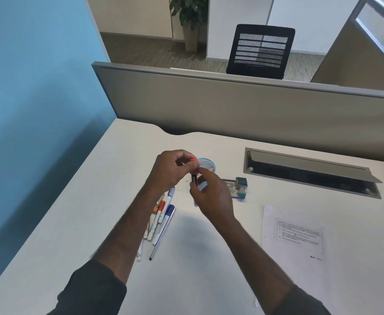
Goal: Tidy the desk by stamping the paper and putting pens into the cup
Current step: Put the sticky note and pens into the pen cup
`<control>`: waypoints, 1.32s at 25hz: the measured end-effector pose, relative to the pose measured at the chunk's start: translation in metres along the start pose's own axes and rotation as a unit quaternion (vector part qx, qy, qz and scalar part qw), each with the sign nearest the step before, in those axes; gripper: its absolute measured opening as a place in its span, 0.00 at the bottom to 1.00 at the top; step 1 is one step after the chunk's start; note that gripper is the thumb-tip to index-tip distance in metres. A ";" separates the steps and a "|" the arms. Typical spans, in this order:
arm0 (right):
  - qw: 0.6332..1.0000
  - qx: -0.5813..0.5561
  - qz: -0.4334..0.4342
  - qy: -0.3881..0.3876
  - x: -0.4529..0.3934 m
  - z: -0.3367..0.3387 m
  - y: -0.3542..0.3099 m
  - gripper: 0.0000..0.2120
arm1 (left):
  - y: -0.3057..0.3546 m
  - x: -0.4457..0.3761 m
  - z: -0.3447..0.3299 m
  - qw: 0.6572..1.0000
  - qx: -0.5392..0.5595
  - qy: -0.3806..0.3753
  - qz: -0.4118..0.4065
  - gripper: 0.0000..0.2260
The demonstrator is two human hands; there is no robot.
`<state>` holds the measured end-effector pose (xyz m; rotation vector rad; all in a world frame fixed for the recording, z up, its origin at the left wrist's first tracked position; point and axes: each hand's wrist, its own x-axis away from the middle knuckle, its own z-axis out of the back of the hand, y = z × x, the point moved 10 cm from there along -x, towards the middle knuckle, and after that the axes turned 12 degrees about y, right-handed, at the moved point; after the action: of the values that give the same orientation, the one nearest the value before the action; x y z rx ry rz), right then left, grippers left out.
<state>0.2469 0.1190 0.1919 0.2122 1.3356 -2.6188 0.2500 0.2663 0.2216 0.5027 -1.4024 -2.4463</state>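
Note:
My left hand [171, 170] pinches the top of a black marker with a red cap [194, 176], held upright just left of the light-blue cup [206, 164]. My right hand [211, 195] grips the marker's lower part and hides most of the cup's body. Several pens and markers [161, 218] lie in a heap on the desk under my left forearm. A green stamp [241, 181] stands on a stamp pad box [236, 189] to the right of the cup. A printed paper [296, 235] lies flat at the right.
The white desk [197, 258] ends at a grey partition [243, 105] at the back. An open cable tray [309, 171] is set into the desk at the back right. A blue wall stands to the left, an office chair beyond the partition.

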 end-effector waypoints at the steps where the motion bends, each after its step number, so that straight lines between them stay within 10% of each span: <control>1: 1.000 0.002 -0.001 0.003 -0.003 0.001 0.003 0.15 | 0.005 -0.002 0.001 1.000 0.006 0.005 -0.008 0.08; 10: 0.990 0.090 -0.097 -0.054 0.044 -0.034 0.081 0.20 | -0.001 -0.038 0.014 0.988 0.027 0.152 -0.017 0.05; 33: 0.970 0.114 -0.073 -0.201 0.109 -0.163 0.080 0.30 | -0.095 -0.054 -0.052 0.972 -0.211 0.075 0.069 0.08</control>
<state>0.1665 0.1936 0.0109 -0.3826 0.9464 -2.7320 0.3144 0.2945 0.1233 0.4592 -0.7963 -2.4364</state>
